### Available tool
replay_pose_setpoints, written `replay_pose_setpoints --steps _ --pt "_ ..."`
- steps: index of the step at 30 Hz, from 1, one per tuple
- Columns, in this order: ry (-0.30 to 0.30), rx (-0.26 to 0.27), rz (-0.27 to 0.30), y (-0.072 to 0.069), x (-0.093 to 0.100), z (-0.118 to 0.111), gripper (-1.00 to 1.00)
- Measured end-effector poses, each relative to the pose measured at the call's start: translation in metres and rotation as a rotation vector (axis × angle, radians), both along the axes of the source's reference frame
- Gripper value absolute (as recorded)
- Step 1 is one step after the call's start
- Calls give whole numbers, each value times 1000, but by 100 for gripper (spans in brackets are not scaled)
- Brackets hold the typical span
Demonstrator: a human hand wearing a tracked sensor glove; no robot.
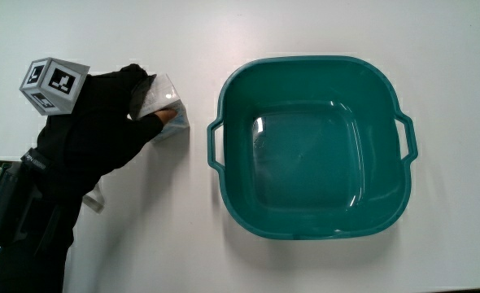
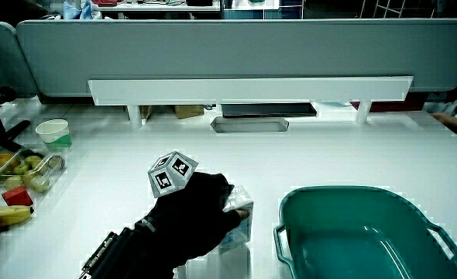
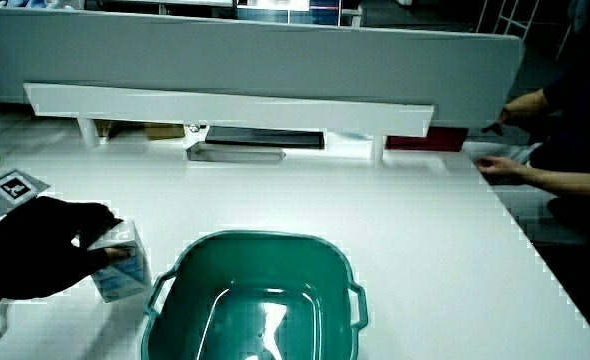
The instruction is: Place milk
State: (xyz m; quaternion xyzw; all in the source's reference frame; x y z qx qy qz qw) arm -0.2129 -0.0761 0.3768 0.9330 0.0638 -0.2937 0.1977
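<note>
the hand has its fingers wrapped around the milk carton, which stands on the table just beside the empty green tub; letting go seems all that remains.

We see the hand low in the frame's centre, its fingers closed around the milk carton on the white worktop, just beside the teal basin in the lower corner.
</note>
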Motion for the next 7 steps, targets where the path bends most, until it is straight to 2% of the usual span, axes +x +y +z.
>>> replay_pose_setpoints --steps 1,2,5,6,7 --pt "4 -9 6 -1 2 -1 -13" --pt "-19 -10 -8 -1 2 -1 -20" --pt "8 -24 -3 1 0 3 -40" --pt "9 -28 -20 2 -2 4 -47" --pt "9 -10 -28 2 0 2 -53"
